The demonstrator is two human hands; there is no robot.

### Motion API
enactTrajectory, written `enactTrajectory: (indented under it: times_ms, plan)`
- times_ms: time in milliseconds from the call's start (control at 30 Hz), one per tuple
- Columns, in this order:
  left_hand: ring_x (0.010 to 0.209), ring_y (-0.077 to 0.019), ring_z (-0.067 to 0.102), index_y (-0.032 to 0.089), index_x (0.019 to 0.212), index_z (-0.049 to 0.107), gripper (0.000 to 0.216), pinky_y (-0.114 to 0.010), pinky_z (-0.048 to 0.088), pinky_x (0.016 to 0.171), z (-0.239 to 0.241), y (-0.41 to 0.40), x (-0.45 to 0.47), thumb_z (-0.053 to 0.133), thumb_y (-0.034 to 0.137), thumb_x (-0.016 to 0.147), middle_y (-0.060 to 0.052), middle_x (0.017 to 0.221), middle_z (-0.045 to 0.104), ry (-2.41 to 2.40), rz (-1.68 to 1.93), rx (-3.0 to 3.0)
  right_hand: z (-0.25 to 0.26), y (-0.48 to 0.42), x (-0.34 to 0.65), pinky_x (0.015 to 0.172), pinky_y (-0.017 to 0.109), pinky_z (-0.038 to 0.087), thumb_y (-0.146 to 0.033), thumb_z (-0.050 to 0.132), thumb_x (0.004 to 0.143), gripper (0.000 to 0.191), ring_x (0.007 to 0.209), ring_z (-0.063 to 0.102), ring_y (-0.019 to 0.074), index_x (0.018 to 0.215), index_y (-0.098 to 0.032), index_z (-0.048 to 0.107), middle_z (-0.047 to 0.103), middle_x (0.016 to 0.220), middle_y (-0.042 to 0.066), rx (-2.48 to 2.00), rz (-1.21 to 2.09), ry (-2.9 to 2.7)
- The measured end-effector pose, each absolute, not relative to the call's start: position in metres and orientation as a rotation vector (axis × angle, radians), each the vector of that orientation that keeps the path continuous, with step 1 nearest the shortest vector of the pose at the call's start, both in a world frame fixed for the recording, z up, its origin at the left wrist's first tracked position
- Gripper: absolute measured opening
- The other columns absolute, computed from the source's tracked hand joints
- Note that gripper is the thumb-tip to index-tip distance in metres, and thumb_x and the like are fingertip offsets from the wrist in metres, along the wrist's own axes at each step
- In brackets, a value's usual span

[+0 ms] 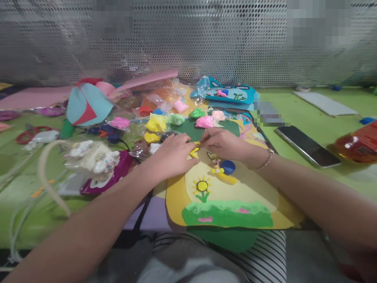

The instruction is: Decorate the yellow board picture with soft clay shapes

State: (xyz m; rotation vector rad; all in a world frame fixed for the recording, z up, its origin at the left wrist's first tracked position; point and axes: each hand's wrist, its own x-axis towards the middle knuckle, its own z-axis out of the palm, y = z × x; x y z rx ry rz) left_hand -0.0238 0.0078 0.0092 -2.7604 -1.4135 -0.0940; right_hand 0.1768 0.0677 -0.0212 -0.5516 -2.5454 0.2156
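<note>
A yellow card picture (232, 192) lies in front of me, with a clay sunflower (202, 186), a green clay strip of grass (226, 214) and a small clay figure (217, 168) with a dark blue disc (228, 167). My left hand (176, 151) rests at the card's upper left, thumb and fingers apart around a small yellow clay piece (193, 152) with a dark outline. Opposite it, my right hand (222, 143) bends over the card's top edge. Its fingertips are pinched together near that piece; what they hold, if anything, is hidden.
Several lumps of coloured clay, such as yellow (156, 122) and pink (204, 122), lie behind the card. At right are a phone (308, 146) and a bottle of reddish drink (359, 143). A purple case (118, 175) and red-handled scissors (26, 135) lie left. A perforated metal panel (188, 43) stands behind.
</note>
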Motion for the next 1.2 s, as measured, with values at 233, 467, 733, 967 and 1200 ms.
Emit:
enactTrajectory:
  times_ms: [233,467,733,967,1200]
  plan:
    - [0.099,-0.0261,0.054,0.016,0.102,0.064,0.035,-0.04,0.039,0.088,0.009,0.007,-0.024,0.047,0.041,0.084,-0.011,0.104,0.059,-1.417,-0.091,-2.769,-0.021,0.066,0.177,0.081,0.036,0.05,-0.005,0.047,0.08,0.029,0.089,0.06,0.02,0.086,-0.013,0.074,0.063,0.097,0.013,-0.569,0.251,-2.636]
    - [0.1,-0.026,0.054,0.016,0.103,0.064,0.036,-0.041,0.039,0.088,0.008,0.009,-0.024,0.047,0.041,0.085,-0.011,0.102,0.059,-1.412,-0.076,-2.768,-0.015,0.059,0.176,0.087,0.04,0.045,-0.006,0.045,0.081,0.03,0.098,0.057,0.0217,0.086,-0.016,0.073,0.061,0.107,0.012,-0.674,0.233,-2.732]
    - [0.104,-0.0269,0.054,0.015,0.099,0.064,0.034,-0.042,0.038,0.092,0.009,0.009,-0.023,0.047,0.041,0.085,-0.012,0.108,0.059,-1.429,-0.076,-2.775,-0.014,0.05,0.178,0.088,0.043,0.039,-0.005,0.043,0.081,0.03,0.103,0.053,0.0245,0.085,-0.015,0.07,0.056,0.119,0.012,-0.745,0.177,-2.853]
    - [0.109,-0.0272,0.052,0.017,0.111,0.06,0.038,-0.045,0.034,0.097,0.009,0.007,-0.023,0.045,0.041,0.086,-0.011,0.111,0.059,-1.445,-0.102,-2.813,-0.007,0.034,0.178,0.086,0.042,0.039,-0.012,0.045,0.085,0.028,0.106,0.049,0.0258,0.103,-0.018,0.066,0.053,0.12,0.013,-0.796,0.176,-2.938]
    - [0.102,-0.0253,0.053,0.018,0.106,0.061,0.034,-0.044,0.035,0.094,0.007,0.008,-0.023,0.045,0.041,0.087,-0.009,0.103,0.058,-1.421,-0.118,-2.822,-0.002,0.022,0.169,0.083,0.041,0.038,-0.012,0.042,0.087,0.029,0.106,0.047,0.0276,0.103,-0.016,0.066,0.053,0.12,0.016,-0.948,0.163,-2.915]
